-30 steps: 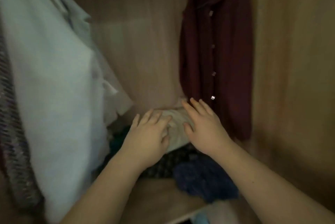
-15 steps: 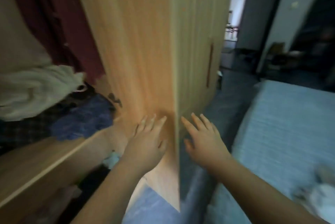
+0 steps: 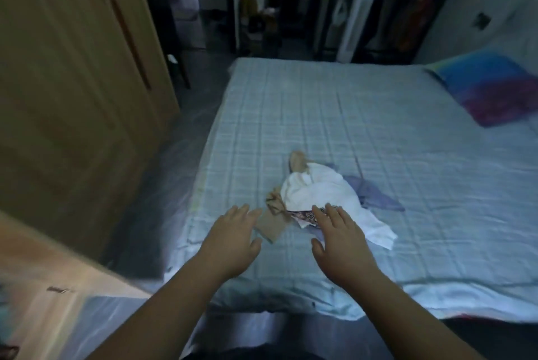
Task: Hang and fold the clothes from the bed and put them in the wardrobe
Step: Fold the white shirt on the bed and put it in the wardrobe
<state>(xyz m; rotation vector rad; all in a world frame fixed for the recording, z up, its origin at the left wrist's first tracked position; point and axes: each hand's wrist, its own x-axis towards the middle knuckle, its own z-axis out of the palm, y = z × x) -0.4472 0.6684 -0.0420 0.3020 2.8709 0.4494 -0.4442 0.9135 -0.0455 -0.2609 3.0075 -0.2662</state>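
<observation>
The bed point(image 3: 378, 126) takes up most of the room, under a pale checked cover. The wardrobe point(image 3: 72, 83) stands off the bed's left side, with a strip of floor between them. A blue and magenta pillow point(image 3: 489, 88) lies at the bed's far right corner.

Toward the bed's near edge sits the pile of clothes. A white garment point(image 3: 320, 193) is on top, with a purple one point(image 3: 375, 196) spread beneath it. A beige piece point(image 3: 273, 214) lies to the left and a patterned scrap point(image 3: 305, 215) peeks out in front.

The left hand point(image 3: 233, 240) and right hand point(image 3: 343, 240) hover over the bed just short of the pile, fingers straight and spread, holding nothing.

I'd judge this is the fetching step. The next move calls for closing the fingers on one garment and lifting it free of the others, ready to fold or hang.
</observation>
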